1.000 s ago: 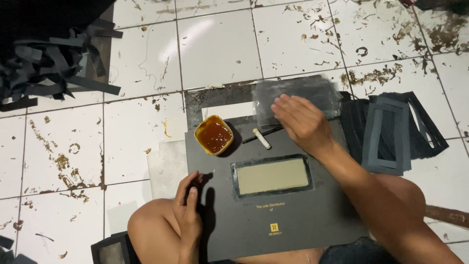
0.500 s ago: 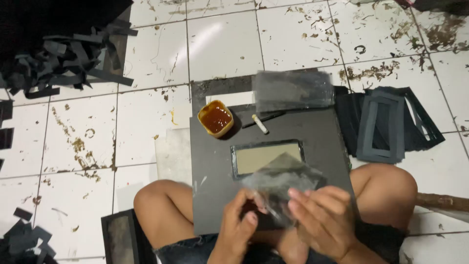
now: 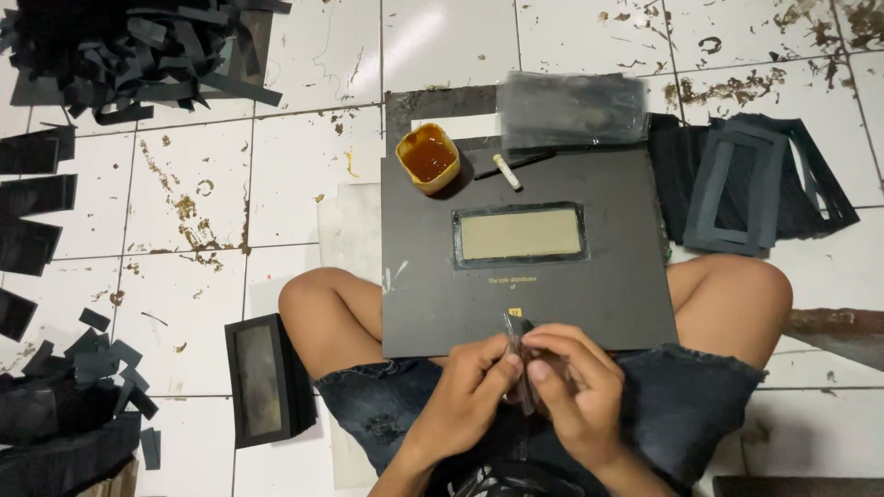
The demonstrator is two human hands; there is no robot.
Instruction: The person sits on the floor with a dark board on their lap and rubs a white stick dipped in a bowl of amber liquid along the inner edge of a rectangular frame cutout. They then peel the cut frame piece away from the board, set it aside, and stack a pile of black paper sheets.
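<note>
My left hand (image 3: 468,391) and my right hand (image 3: 571,391) meet over my lap, both pinching a thin clear plastic sheet (image 3: 521,366) held edge-on between the fingers. Just beyond them a black cardboard board (image 3: 525,267) with a rectangular window (image 3: 520,234) rests across my knees. At the board's far edge stand a small yellow cup of amber glue (image 3: 428,156) and a short white-tipped stick (image 3: 506,171). A stack of clear plastic sheets (image 3: 571,106) lies behind the board.
Black cardboard frames (image 3: 746,184) are piled to the right on the stained white tile floor (image 3: 193,184). A heap of black paper strips (image 3: 120,51) fills the far left corner. A finished black windowed box (image 3: 262,377) lies by my left knee, with scraps (image 3: 74,387) further left.
One second ago my right hand reached to the plastic stack and my left rested on the board. Both hands have since come back to my lap with one plastic sheet, now held edge-on.
</note>
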